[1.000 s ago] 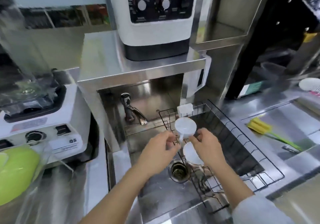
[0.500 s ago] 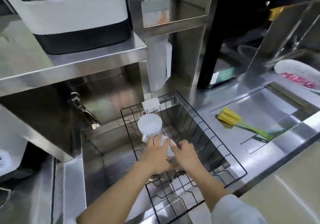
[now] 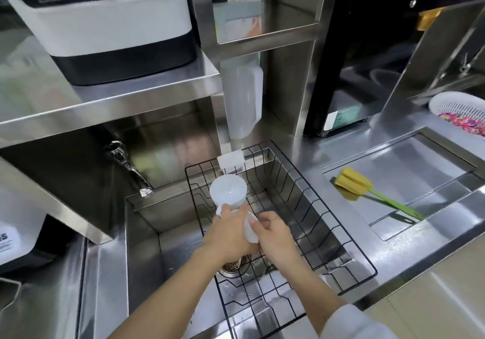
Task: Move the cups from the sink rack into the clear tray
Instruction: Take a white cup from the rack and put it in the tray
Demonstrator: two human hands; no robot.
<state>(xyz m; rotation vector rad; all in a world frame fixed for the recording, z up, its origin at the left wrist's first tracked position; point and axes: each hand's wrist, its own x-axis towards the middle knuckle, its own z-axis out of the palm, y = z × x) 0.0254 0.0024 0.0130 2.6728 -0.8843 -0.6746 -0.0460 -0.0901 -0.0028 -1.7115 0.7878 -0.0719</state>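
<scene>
A black wire rack (image 3: 309, 202) sits in the steel sink. A white cup (image 3: 227, 190) with a handle lies on its side at the rack's far left, its mouth facing me. Just in front of it is a second white cup (image 3: 250, 227), held between both hands. My left hand (image 3: 227, 236) wraps it from the left, and my right hand (image 3: 275, 236) grips its right side with the fingertips on its rim. Most of this cup is hidden by the hands. No clear tray is in view.
A faucet (image 3: 128, 168) juts out at the sink's back left. A yellow sponge brush (image 3: 367, 191) lies on the recessed steel counter to the right. A white basket (image 3: 462, 110) stands far right. A translucent jug (image 3: 241, 99) hangs behind the rack.
The view has swung right and down. Both hands dropped from the upper cup onto the lower cup and now clasp it inside the rack.
</scene>
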